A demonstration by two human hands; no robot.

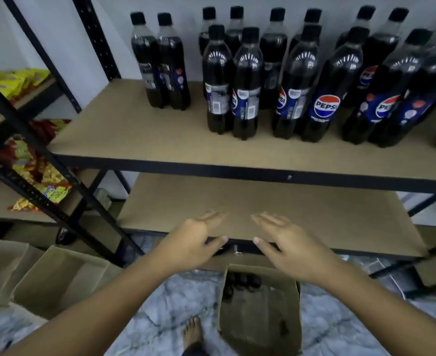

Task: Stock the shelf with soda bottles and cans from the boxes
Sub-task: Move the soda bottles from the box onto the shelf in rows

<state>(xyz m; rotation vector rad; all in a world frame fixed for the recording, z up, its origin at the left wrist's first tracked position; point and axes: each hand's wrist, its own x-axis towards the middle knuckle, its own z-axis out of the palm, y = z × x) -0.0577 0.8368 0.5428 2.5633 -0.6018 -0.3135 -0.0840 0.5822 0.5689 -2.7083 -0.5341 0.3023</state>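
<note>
Head view: brown shelf board (139, 129), marbled floor (175, 299), white wall (65, 47).

The box (263, 317) sits on the floor, bottle tops (242, 282) huddled in its far left corner. Above its far edge hover the left hand (193, 237) and right hand (289, 242), side by side over the lower shelf (314, 214) lip. Higher above the box, the upper shelf (134, 129) carries standing bottles (246, 83) in rows. Left of the box lie more cartons (57, 276). Farther up-left, snack bags (42, 176) sit on a neighbouring rack. A foot (192, 330) stands just left of the box.
</note>
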